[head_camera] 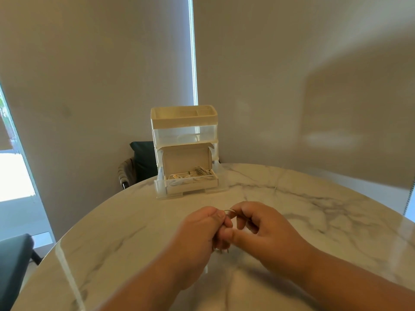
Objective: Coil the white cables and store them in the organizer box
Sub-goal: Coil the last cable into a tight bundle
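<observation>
I note left hand and right hand pinching a white cable, seemingly mid-coil. Next, I judge: carry it to the far-edge organizer box.

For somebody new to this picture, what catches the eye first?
The left hand and right hand meet at the lower centre, holding a white cable above the marble table. Behind them, at the table's far edge, stands the organizer box, more cables in a carton at its base.

Home: marble table, roller blinds
</observation>
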The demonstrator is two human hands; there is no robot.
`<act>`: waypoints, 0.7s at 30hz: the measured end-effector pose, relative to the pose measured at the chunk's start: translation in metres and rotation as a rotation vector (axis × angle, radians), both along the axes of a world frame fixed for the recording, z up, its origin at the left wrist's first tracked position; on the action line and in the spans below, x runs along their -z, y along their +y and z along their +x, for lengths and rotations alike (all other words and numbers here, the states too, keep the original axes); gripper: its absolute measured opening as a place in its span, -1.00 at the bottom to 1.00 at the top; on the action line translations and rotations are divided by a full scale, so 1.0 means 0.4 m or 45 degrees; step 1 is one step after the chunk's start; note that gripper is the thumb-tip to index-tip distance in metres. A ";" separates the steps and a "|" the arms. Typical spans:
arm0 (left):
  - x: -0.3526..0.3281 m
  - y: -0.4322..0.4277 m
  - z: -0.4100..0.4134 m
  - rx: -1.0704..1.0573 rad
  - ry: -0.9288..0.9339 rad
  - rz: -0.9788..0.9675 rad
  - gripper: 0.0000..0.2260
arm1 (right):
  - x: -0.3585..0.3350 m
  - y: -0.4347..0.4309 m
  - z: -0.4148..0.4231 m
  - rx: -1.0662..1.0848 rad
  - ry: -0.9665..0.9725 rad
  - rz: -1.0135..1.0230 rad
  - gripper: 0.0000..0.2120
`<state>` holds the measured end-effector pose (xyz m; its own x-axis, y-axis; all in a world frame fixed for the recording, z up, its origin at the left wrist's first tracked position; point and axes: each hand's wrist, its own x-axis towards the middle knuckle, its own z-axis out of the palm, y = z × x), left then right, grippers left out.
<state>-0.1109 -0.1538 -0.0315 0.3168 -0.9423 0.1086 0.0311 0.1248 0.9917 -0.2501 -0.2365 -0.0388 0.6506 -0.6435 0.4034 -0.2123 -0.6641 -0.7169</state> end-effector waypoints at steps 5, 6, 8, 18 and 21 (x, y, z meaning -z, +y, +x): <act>-0.003 0.001 -0.002 0.012 0.074 0.020 -0.72 | 0.001 0.022 0.020 0.188 0.063 -0.197 -0.63; -0.003 -0.001 0.000 0.009 0.068 0.017 -0.72 | 0.001 0.022 0.022 0.182 0.073 -0.236 -0.69; -0.002 -0.001 0.001 0.003 0.085 0.028 -0.72 | 0.000 0.021 0.021 0.169 0.077 -0.280 -0.74; 0.004 -0.004 -0.005 0.015 0.143 0.059 -0.75 | -0.001 0.022 0.029 0.092 0.077 -0.299 -0.70; 0.002 -0.002 0.000 0.029 0.169 0.065 -0.74 | -0.005 0.025 0.029 0.057 0.081 -0.270 -0.72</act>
